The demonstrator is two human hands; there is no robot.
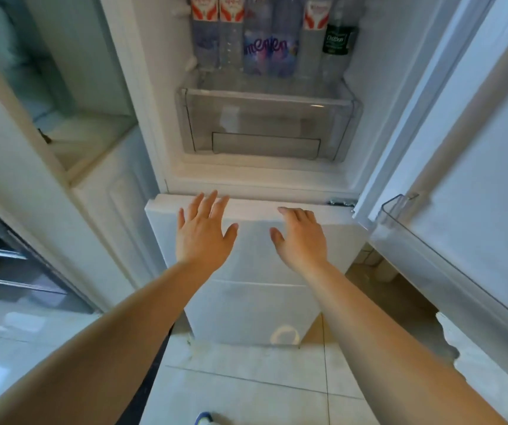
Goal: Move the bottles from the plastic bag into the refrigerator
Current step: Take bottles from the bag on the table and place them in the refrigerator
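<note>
Left grip (202, 230) and right grip (300, 237) spread wide, holding nothing, side by side; bottles (272, 35) upright above both, inside the fridge (265, 179).

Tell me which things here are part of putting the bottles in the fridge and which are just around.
Part of the job:
- bottles standing in a row on the fridge shelf
- open refrigerator door
- left hand and right hand, both holding nothing, fingers spread

Just around:
- clear drawer under the shelf
- side cabinet
- tiled floor
</note>
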